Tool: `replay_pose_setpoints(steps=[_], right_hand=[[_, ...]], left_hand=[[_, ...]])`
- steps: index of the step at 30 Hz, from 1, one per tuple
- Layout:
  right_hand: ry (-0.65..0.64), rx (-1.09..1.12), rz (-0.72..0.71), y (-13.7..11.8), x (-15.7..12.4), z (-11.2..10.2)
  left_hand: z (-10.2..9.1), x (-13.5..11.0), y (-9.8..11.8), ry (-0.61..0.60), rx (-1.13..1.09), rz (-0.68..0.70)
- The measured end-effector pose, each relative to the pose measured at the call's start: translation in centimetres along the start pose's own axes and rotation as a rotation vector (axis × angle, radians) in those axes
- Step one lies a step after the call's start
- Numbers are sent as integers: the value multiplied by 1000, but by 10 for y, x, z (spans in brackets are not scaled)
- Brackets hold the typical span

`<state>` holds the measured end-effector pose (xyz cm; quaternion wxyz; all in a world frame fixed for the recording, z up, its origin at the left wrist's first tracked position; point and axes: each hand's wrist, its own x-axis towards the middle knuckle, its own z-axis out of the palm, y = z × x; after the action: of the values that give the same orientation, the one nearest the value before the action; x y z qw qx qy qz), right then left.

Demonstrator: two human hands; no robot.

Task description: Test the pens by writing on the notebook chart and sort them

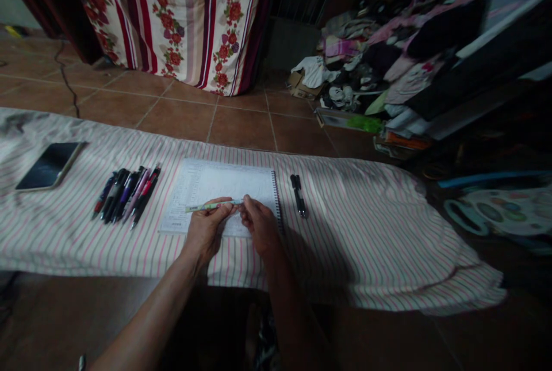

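Observation:
Both hands hold a light green patterned pen (200,207) level over an open spiral notebook (233,178). My left hand (207,224) is closed around the pen's middle, thumb on top. At the pen's right end, the fingers of my right hand (260,222) pinch it. Part of the pen is hidden by the fingers. Handwriting shows faintly on the notebook's page, and its spiral binding runs along the right side. Just right of the notebook lie black pens (298,195), side by side. A row of several pens (126,194) in dark, pink and red colours lies to the left.
A striped cloth (366,227) covers the low surface under everything. At its far left rests a phone (49,167). Beyond are a tiled floor (185,112), a floral curtain (190,26) and a heap of clothes (357,54) at the right.

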<state>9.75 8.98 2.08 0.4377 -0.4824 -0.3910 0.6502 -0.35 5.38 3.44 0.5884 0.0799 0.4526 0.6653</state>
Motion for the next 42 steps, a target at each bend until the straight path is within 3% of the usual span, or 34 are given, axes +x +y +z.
replay_pose_setpoints(steps=[9,33,42], right_hand=[[33,7,-65,4,4,-2],[-5,21,33,2,1,-2],[-3,-34,-74,4,4,-6]], left_hand=[[-1,1,-4,1,-8,4],[-1,1,-3,-33,7,21],[-3,3,-10,-39,-5,17]])
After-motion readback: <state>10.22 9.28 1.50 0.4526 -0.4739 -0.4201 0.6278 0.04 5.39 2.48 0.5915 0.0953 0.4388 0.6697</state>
